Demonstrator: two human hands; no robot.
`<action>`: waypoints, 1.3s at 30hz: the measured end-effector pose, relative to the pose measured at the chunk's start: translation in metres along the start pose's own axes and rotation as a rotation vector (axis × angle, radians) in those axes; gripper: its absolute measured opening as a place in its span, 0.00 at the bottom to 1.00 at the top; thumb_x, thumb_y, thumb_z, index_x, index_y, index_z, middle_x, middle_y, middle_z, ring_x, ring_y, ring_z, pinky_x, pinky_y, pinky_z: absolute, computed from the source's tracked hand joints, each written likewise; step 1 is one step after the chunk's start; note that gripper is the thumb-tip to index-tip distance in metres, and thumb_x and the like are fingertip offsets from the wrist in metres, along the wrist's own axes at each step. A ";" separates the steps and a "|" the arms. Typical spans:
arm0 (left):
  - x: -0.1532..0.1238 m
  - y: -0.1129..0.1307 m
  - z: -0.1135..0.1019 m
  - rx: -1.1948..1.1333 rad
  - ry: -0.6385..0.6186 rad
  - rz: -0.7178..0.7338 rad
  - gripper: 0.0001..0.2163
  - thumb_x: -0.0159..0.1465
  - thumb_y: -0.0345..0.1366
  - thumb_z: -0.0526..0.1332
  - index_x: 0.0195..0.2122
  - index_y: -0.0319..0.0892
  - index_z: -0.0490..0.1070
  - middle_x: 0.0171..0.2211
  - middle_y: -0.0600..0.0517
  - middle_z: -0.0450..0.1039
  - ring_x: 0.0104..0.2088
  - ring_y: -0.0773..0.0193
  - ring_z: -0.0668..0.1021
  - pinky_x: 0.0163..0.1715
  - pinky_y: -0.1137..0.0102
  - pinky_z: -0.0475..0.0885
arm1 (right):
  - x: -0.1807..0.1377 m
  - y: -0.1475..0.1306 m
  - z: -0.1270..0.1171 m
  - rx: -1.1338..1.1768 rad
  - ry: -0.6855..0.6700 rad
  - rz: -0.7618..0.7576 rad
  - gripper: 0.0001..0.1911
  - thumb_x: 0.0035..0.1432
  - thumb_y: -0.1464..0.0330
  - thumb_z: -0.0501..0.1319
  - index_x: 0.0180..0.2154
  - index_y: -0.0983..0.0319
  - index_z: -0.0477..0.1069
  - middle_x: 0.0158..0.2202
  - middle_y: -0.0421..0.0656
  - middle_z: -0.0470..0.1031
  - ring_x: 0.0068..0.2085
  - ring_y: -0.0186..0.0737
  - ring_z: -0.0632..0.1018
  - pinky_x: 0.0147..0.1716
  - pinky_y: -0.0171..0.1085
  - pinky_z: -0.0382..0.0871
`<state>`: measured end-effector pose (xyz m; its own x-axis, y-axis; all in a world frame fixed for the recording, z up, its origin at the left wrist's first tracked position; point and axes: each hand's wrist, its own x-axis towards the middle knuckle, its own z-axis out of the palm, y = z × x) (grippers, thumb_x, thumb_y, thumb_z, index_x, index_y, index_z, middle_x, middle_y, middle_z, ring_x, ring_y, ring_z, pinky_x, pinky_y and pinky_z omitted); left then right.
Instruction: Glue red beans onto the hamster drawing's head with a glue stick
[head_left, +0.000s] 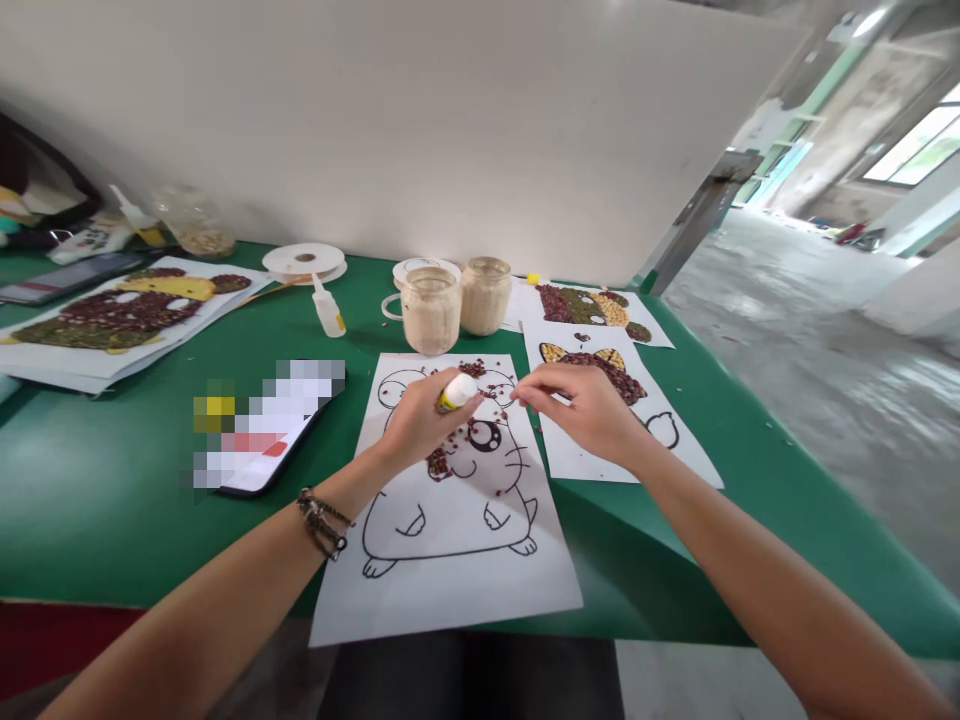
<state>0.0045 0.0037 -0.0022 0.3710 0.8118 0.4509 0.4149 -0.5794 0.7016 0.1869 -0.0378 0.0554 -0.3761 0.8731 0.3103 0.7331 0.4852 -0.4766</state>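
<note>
My left hand (pixel 417 418) is wrapped round a small white glue bottle (pixel 463 388) with a yellow label, its base toward me and its tip hidden. Below it lies a paper with a line-drawn hamster (pixel 450 515). Small dark red beans (pixel 438 464) are scattered over the hamster's head, clustered near the mouth and at the top. My right hand (pixel 581 405) hovers at the hamster's right ear, thumb and fingertips pinched together. Whatever sits in that pinch is too small to make out. Beneath its wrist is a second paper with a bean-covered cat head (pixel 611 375).
Two jars (pixel 432 312) of pale grains stand behind the hamster paper. A phone (pixel 274 430) lies left, another glue bottle (pixel 328 308) and a ribbon spool (pixel 304 260) behind it. Finished-looking bean pictures (pixel 142 310) rest at far left and back right. A pale partition (pixel 420 130) rises behind.
</note>
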 end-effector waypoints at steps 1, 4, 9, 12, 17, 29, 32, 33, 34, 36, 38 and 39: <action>0.001 0.000 -0.001 -0.026 0.058 -0.048 0.09 0.55 0.40 0.55 0.23 0.41 0.62 0.17 0.57 0.62 0.18 0.72 0.65 0.18 0.76 0.61 | 0.007 0.004 0.004 -0.020 -0.033 -0.015 0.13 0.57 0.66 0.49 0.26 0.62 0.69 0.27 0.41 0.72 0.29 0.31 0.71 0.29 0.31 0.63; 0.004 -0.003 -0.003 -0.135 0.196 -0.187 0.08 0.54 0.39 0.55 0.23 0.41 0.61 0.14 0.59 0.58 0.15 0.73 0.62 0.16 0.76 0.60 | 0.025 0.018 0.020 -0.080 -0.110 -0.014 0.09 0.55 0.70 0.51 0.29 0.63 0.70 0.31 0.43 0.73 0.31 0.33 0.71 0.31 0.32 0.63; 0.008 -0.006 -0.004 -0.296 0.246 -0.297 0.08 0.53 0.39 0.55 0.24 0.40 0.60 0.12 0.60 0.56 0.13 0.74 0.61 0.14 0.77 0.58 | 0.038 0.030 0.036 -0.221 -0.213 0.030 0.08 0.50 0.78 0.53 0.27 0.64 0.69 0.30 0.43 0.72 0.31 0.34 0.71 0.32 0.34 0.63; 0.008 -0.006 -0.003 -0.334 0.241 -0.307 0.08 0.53 0.39 0.55 0.25 0.40 0.60 0.12 0.61 0.56 0.13 0.74 0.60 0.14 0.77 0.58 | 0.036 0.029 0.032 -0.186 -0.324 -0.043 0.08 0.50 0.78 0.53 0.27 0.64 0.69 0.28 0.42 0.72 0.30 0.33 0.71 0.31 0.32 0.63; 0.006 -0.007 -0.003 -0.265 0.222 -0.266 0.07 0.53 0.39 0.55 0.24 0.41 0.60 0.14 0.60 0.56 0.14 0.74 0.60 0.14 0.77 0.58 | 0.030 0.028 0.025 -0.208 -0.443 -0.116 0.07 0.51 0.75 0.54 0.29 0.63 0.70 0.31 0.42 0.72 0.30 0.33 0.71 0.30 0.33 0.64; 0.004 -0.006 -0.001 0.025 0.114 0.005 0.11 0.55 0.37 0.54 0.19 0.41 0.55 0.16 0.59 0.55 0.18 0.73 0.59 0.18 0.77 0.56 | 0.031 0.035 0.032 -0.255 -0.325 -0.069 0.08 0.51 0.76 0.53 0.26 0.65 0.70 0.29 0.44 0.72 0.31 0.36 0.71 0.30 0.35 0.64; 0.003 -0.006 -0.001 0.043 0.081 0.032 0.11 0.55 0.37 0.55 0.20 0.41 0.55 0.15 0.59 0.55 0.18 0.74 0.59 0.18 0.77 0.55 | 0.030 0.030 0.027 -0.079 -0.128 -0.038 0.07 0.51 0.73 0.54 0.26 0.64 0.70 0.28 0.43 0.72 0.30 0.34 0.71 0.30 0.35 0.65; 0.003 -0.006 -0.001 0.047 0.069 0.037 0.11 0.55 0.37 0.55 0.20 0.41 0.55 0.16 0.59 0.55 0.18 0.74 0.59 0.18 0.77 0.55 | 0.030 0.027 0.025 0.021 -0.058 -0.009 0.06 0.51 0.72 0.55 0.26 0.64 0.70 0.28 0.43 0.73 0.29 0.33 0.71 0.30 0.34 0.65; 0.003 -0.006 -0.001 0.050 0.058 0.042 0.11 0.55 0.37 0.55 0.20 0.41 0.55 0.16 0.59 0.55 0.18 0.74 0.60 0.18 0.78 0.55 | 0.029 0.023 0.024 0.122 0.005 0.027 0.05 0.50 0.71 0.56 0.27 0.63 0.70 0.28 0.42 0.73 0.28 0.32 0.71 0.29 0.33 0.66; 0.003 -0.006 -0.001 0.049 0.040 0.048 0.11 0.55 0.37 0.55 0.20 0.40 0.56 0.16 0.59 0.57 0.18 0.74 0.60 0.18 0.78 0.55 | 0.029 0.014 0.023 0.284 0.090 0.073 0.04 0.48 0.69 0.58 0.27 0.63 0.70 0.27 0.41 0.73 0.27 0.31 0.72 0.28 0.32 0.67; 0.003 -0.005 -0.001 0.030 0.018 0.046 0.09 0.55 0.36 0.55 0.21 0.40 0.57 0.17 0.59 0.59 0.19 0.73 0.62 0.18 0.78 0.56 | 0.028 0.005 0.025 0.360 0.147 0.050 0.04 0.48 0.69 0.59 0.26 0.63 0.70 0.26 0.40 0.73 0.27 0.30 0.72 0.27 0.31 0.67; 0.003 -0.005 -0.001 0.015 0.005 0.042 0.09 0.55 0.36 0.55 0.22 0.40 0.57 0.17 0.59 0.60 0.19 0.73 0.62 0.18 0.78 0.56 | 0.028 0.001 0.026 0.372 0.172 0.016 0.04 0.48 0.69 0.59 0.26 0.63 0.71 0.26 0.40 0.73 0.27 0.30 0.72 0.27 0.31 0.67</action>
<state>0.0025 0.0089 -0.0036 0.3843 0.7871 0.4825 0.4118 -0.6139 0.6734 0.1626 -0.0117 0.0421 -0.2429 0.8752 0.4184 0.4712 0.4835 -0.7377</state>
